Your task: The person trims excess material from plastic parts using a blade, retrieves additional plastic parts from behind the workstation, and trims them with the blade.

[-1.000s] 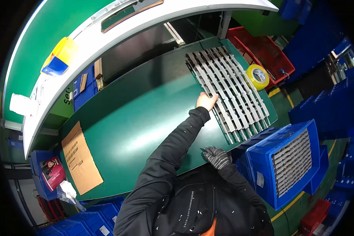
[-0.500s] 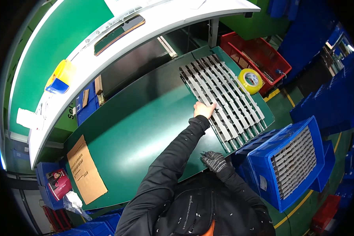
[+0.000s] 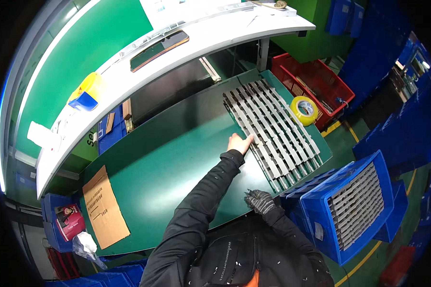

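Long grey toothed strips (image 3: 273, 129) lie side by side in a slanted block on the green tabletop (image 3: 177, 167). My bare left hand (image 3: 239, 143) is at the block's left edge, its thumb stretched out against the outermost strip. The thumb stands apart from the fingers, which bend down toward the tabletop; their tips are hidden. Near the table's front edge rests my right hand (image 3: 261, 202), in a grey-and-black knit glove. Its fingers point left, somewhat apart, with nothing visible in them, below the near end of the strips.
A yellow tape roll (image 3: 304, 110) sits right of the strips, beside a red crate (image 3: 313, 81). At right, a tilted blue bin (image 3: 328, 205) holds more strips. Cardboard (image 3: 105, 210) lies at the table's left end. A phone (image 3: 159, 50) rests on the white shelf (image 3: 234, 27).
My left hand has slid left, from on top of the strips to their left edge. My right hand stays near the front edge. The whole view has shifted slightly.
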Demonstrator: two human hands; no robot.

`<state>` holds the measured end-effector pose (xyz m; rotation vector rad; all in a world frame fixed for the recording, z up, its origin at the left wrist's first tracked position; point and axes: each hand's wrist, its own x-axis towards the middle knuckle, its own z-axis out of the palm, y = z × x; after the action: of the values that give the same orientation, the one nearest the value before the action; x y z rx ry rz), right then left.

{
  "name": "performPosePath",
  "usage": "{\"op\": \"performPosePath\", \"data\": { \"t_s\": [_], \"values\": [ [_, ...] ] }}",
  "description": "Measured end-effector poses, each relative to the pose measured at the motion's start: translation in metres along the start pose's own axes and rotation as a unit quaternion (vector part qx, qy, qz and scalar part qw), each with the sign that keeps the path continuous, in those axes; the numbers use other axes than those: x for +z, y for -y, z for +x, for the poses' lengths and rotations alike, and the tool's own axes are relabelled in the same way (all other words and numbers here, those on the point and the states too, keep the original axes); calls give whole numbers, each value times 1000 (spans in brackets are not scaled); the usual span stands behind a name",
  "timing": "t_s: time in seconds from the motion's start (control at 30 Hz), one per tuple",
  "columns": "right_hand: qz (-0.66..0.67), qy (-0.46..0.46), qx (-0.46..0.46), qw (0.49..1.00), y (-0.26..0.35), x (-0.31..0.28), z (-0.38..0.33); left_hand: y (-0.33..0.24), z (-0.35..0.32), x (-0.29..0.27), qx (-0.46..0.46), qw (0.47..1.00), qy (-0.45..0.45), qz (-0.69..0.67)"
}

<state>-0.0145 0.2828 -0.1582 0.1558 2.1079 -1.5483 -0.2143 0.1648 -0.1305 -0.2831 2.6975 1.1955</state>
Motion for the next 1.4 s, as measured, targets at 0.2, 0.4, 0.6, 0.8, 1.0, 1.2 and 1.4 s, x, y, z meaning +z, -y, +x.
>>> {"op": "performPosePath", "data": {
  "t_s": [0.2,0.4,0.6,0.8,1.0,1.2,1.4],
  "values": [
    [37,-1,15,999,-2,3,5,44,-8,-89,-41,958,32,282],
    [125,7,69,990,16,0,-1,84,-44,-116,-103,842,153,508],
    [124,-9,74,989,16,2,0,72,-83,-88,-50,805,190,560],
    [87,-16,50,995,9,3,2,65,-106,-67,0,807,193,558],
    [66,-22,36,997,4,4,3,66,-107,-71,7,812,208,545],
    [115,-22,37,992,4,5,1,67,-107,-69,17,806,206,554],
    [132,-23,31,991,1,4,1,70,-105,-66,20,802,203,561]
  ]
}}
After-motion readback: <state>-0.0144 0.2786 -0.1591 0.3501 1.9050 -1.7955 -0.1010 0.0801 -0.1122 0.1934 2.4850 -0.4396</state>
